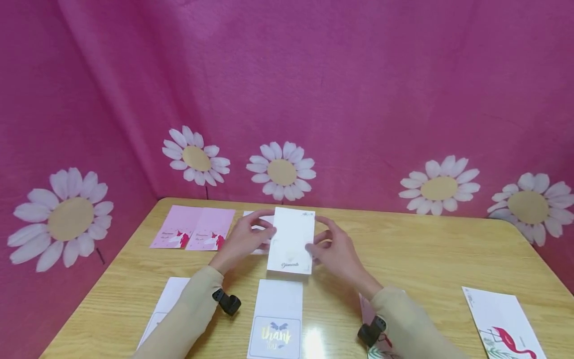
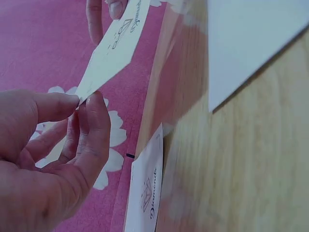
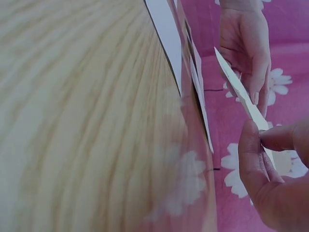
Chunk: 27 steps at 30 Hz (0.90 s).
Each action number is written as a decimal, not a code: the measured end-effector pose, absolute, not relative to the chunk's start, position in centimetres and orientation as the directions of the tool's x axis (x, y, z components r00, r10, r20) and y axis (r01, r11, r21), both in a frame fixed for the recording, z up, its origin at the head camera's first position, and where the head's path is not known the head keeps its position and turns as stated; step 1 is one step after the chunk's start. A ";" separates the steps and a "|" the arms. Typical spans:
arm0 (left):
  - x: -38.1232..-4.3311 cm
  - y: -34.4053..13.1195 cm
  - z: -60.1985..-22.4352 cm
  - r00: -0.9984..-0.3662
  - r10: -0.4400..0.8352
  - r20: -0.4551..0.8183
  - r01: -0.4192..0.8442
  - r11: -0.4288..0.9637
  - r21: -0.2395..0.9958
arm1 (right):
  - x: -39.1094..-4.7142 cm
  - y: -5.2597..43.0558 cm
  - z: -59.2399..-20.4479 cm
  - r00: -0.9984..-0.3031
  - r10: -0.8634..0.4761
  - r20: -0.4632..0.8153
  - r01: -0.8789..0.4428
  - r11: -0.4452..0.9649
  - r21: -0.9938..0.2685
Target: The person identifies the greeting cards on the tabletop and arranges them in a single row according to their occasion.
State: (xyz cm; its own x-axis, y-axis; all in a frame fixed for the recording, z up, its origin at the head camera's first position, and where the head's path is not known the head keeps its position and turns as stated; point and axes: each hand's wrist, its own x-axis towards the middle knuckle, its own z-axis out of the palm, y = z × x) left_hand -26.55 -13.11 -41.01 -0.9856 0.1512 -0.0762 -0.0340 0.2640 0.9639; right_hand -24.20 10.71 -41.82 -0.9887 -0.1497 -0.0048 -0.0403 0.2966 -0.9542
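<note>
Both hands hold a white card (image 1: pixel 290 237) printed "Diamonds" tilted up over the table's far middle. My left hand (image 1: pixel 246 234) pinches its left edge between thumb and fingers. On the opposite edge, my right hand (image 1: pixel 336 252) pinches it the same way. The left wrist view shows the held card (image 2: pixel 108 58) with a diamond drawing on it. Another Diamonds card (image 2: pixel 148 193) lies on the table beside the left hand, partly hidden behind it in the head view. Just nearer than the held card lies a "thank you" card (image 1: pixel 279 301).
Two pink unicorn cards (image 1: pixel 177 219) lie side by side at the far left. A flamingo card (image 1: pixel 502 314) lies at the right. The forearms partly cover a white card (image 1: pixel 172 289) and a pink card (image 1: pixel 366 311). Behind the wooden table (image 1: pixel 426 259) hangs a pink flowered curtain (image 1: pixel 341 99).
</note>
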 end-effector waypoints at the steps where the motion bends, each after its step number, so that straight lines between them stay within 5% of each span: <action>1: -26.7 -13.1 -41.0 -0.985 0.153 -0.077 -0.033 0.270 0.962 | -24.4 10.8 -41.8 -0.989 -0.149 -0.007 -0.036 0.288 -0.957; 9: -28.1 -13.0 -40.8 -0.982 0.185 -0.026 0.060 0.444 0.894 | -25.9 11.5 -42.4 -0.993 -0.119 -0.012 -0.026 0.310 -0.950; 17: -30.0 -12.7 -40.9 -0.981 0.191 -0.026 0.135 0.777 0.615 | -27.6 11.9 -42.8 -0.995 -0.092 -0.037 -0.001 0.382 -0.924; 27: -30.6 -13.1 -41.4 -0.955 0.253 -0.153 0.157 0.872 0.463 | -29.5 11.6 -43.1 -0.985 -0.171 -0.039 -0.057 0.526 -0.849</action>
